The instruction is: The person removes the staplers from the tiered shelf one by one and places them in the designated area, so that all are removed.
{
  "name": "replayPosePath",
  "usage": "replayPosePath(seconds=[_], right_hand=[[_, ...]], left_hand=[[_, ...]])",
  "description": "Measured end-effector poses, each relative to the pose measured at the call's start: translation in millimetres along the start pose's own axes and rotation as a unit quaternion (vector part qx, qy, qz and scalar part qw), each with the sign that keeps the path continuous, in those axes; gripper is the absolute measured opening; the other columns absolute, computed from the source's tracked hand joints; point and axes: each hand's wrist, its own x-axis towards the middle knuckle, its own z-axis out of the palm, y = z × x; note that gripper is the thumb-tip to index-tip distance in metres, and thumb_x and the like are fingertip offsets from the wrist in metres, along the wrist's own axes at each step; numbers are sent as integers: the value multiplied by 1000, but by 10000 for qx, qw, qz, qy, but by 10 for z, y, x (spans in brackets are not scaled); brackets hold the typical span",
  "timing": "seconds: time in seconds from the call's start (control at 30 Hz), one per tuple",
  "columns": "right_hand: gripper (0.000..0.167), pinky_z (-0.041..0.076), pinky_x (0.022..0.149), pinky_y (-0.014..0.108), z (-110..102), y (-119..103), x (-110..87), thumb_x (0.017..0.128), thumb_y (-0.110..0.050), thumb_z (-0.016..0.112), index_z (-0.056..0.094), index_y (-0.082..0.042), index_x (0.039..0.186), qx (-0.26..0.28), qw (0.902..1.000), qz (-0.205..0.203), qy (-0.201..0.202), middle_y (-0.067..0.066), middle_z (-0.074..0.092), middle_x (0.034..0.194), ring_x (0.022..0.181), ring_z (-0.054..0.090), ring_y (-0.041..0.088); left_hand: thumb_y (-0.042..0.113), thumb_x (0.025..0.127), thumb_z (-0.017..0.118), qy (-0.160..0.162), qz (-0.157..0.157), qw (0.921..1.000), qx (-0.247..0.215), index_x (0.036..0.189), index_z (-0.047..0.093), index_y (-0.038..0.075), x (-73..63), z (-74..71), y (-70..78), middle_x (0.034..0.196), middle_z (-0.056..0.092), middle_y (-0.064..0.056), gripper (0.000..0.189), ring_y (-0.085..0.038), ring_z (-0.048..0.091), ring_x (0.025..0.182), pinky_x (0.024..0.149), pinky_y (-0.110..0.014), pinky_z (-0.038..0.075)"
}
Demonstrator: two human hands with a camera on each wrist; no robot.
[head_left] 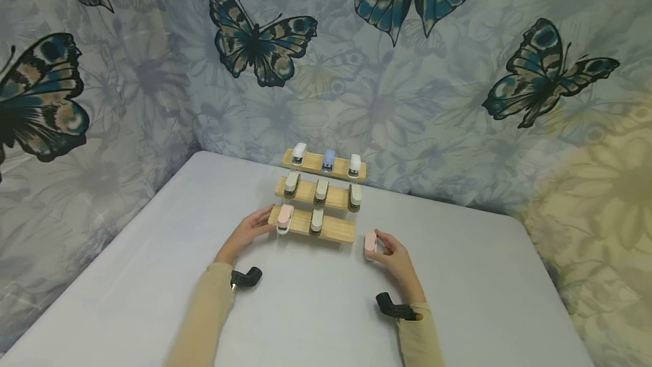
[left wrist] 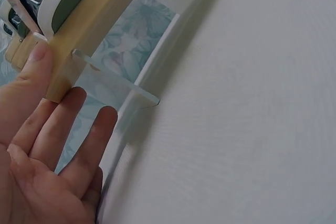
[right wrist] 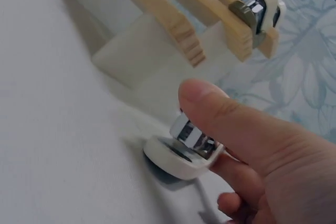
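A three-tier wooden display rack [head_left: 337, 229] stands on the table with small staplers on its boards. My left hand [head_left: 249, 230] grips the left end of the lowest board, thumb [left wrist: 39, 59] at the front and fingers behind and under it. Just inboard sits a pink stapler [head_left: 285, 217], and a pale one [head_left: 317, 221] is at the middle of that board. To the right of the rack, my right hand [head_left: 396, 260] holds another pink stapler [head_left: 370, 243] between thumb and fingers; its white base [right wrist: 176, 162] is low over the table.
White staplers [head_left: 299, 153] and a blue stapler [head_left: 328, 160] line the top board, with several pale ones [head_left: 321, 190] on the middle board. Clear side supports [left wrist: 118, 80] carry the boards. A butterfly-patterned wall [head_left: 407, 106] rises behind the white table [head_left: 305, 310].
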Motion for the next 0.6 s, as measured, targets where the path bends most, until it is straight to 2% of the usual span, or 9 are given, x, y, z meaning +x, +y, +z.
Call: replayPosePath(seconds=[0.17,0.3,0.43,0.5,0.6], right_hand=[[69,28,49,22,-33,10,-24,68,-20,79,48,-5,127,9,9997,81,-215,16,51,123,55,32,12],[69,29,50,22,-67,-16,-21,69,-19,78,46,-4,128,71,9994,38,-330,16,48,126,57,35,11],[69,31,50,22,-75,-37,-6,70,-18,78,45,-3,129,13,9991,-60,-408,16,53,115,58,38,12],[69,31,51,23,-76,-32,-4,70,-18,78,45,-3,129,-59,9990,-95,-432,16,55,105,59,38,13],[67,32,51,24,-78,-11,-14,70,-17,78,46,-3,128,-91,9991,-97,-411,13,55,97,60,39,14]], left_hand=[[27,88,58,-137,93,9999,49,141,27,8,-4,10,38,139,32,-10,64,-23,33,124,99,-40,27],[29,88,58,-84,125,9998,144,141,28,10,28,12,77,140,32,-8,64,-20,33,125,99,-37,28],[25,88,58,-50,121,9999,-37,141,27,8,24,-4,67,139,32,-11,63,-22,32,125,100,-39,26],[25,87,58,-2,53,9999,-107,140,27,7,4,-2,53,138,35,-11,64,-21,32,125,101,-39,24],[28,87,59,6,-14,9999,-140,141,27,7,-28,18,23,137,36,-11,66,-20,30,126,101,-39,23]])
